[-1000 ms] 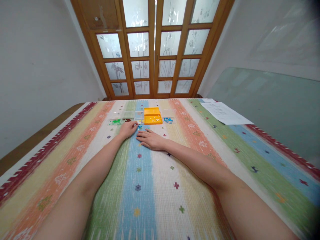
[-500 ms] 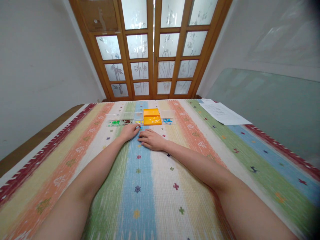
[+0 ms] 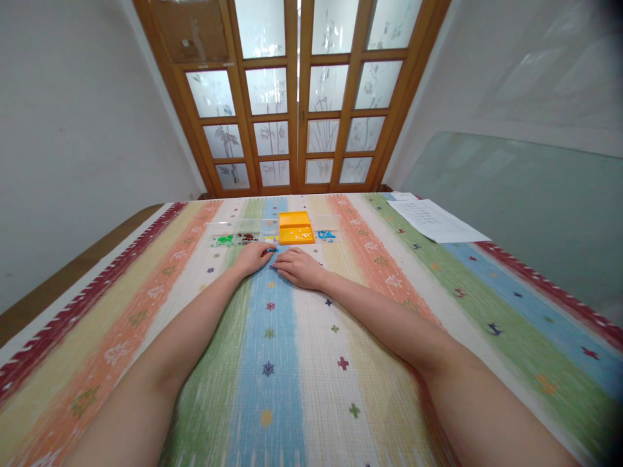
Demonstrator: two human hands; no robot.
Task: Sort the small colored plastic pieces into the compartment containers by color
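Note:
Both of my bare forearms stretch out over a striped, many-coloured tablecloth (image 3: pixel 272 363). My left hand (image 3: pixel 253 257) rests on the cloth with its fingers curled together at the tips, just in front of a row of clear trays (image 3: pixel 238 239) holding green and dark red bits. What the fingertips pinch, if anything, is too small to make out. My right hand (image 3: pixel 300 267) lies flat beside it with its fingers stretched towards the left hand, almost touching. An orange open box (image 3: pixel 295 230) with small pale pieces stands just beyond both hands.
A clear tray with blue bits (image 3: pixel 327 235) sits right of the orange box. A printed sheet of paper (image 3: pixel 435 220) lies at the far right of the table. Wooden doors with frosted glass (image 3: pixel 292 97) stand behind the table. A glass pane (image 3: pixel 525 201) leans at the right.
My left hand has drawn back from the clear trays and moved right. My right hand has edged forward, so both hands are closer together.

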